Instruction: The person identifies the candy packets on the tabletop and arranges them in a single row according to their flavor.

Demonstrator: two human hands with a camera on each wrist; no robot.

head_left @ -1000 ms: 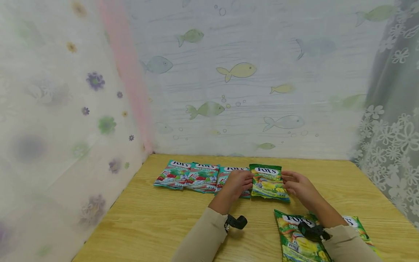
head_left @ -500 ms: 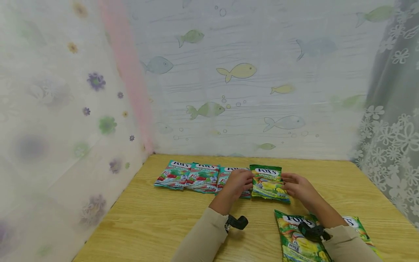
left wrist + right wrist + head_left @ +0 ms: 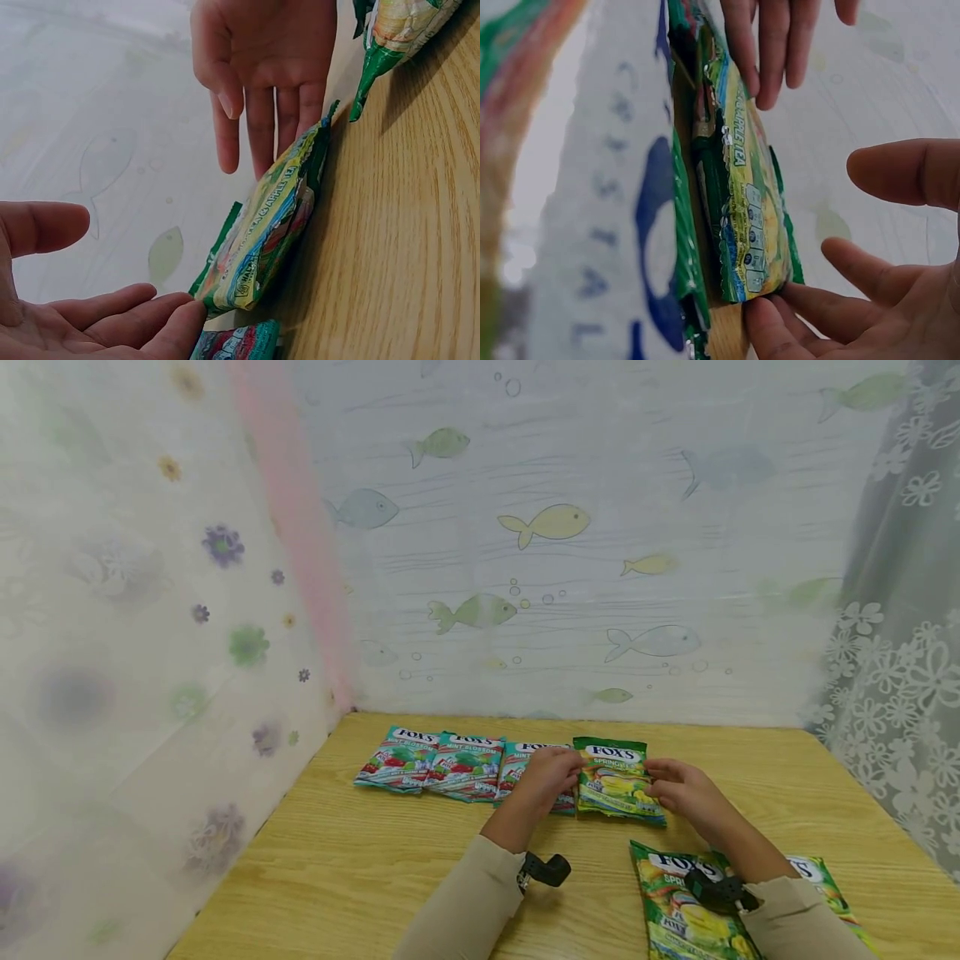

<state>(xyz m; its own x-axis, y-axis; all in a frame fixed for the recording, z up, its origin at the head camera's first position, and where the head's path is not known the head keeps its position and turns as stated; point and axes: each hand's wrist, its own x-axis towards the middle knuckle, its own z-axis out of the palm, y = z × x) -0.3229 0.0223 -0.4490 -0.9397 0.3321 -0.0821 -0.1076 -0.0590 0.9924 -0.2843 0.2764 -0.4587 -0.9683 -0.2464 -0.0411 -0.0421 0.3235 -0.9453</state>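
Observation:
A green and yellow Fox's packet [image 3: 617, 783] lies at the right end of a row, beside three teal Mint Blossom packets [image 3: 463, 768]. My left hand [image 3: 546, 781] touches its left edge with relaxed fingers and covers part of the nearest teal packet. At its right edge rest the fingertips of my right hand [image 3: 686, 793]. In the left wrist view the packet [image 3: 262, 225] lies between the left hand [image 3: 112, 322] and the right hand [image 3: 266, 60]. The right wrist view shows the right fingers [image 3: 810, 315] straight against the packet's end [image 3: 754, 225], the thumb apart from it.
Nearer the front of the wooden table [image 3: 337, 877], another green packet [image 3: 686, 914] lies partly under the right wrist. A further green packet [image 3: 828, 885] shows beyond the right forearm. A wall with fish drawings [image 3: 555, 610] stands behind the table, and a lace curtain [image 3: 915, 635] hangs at the right.

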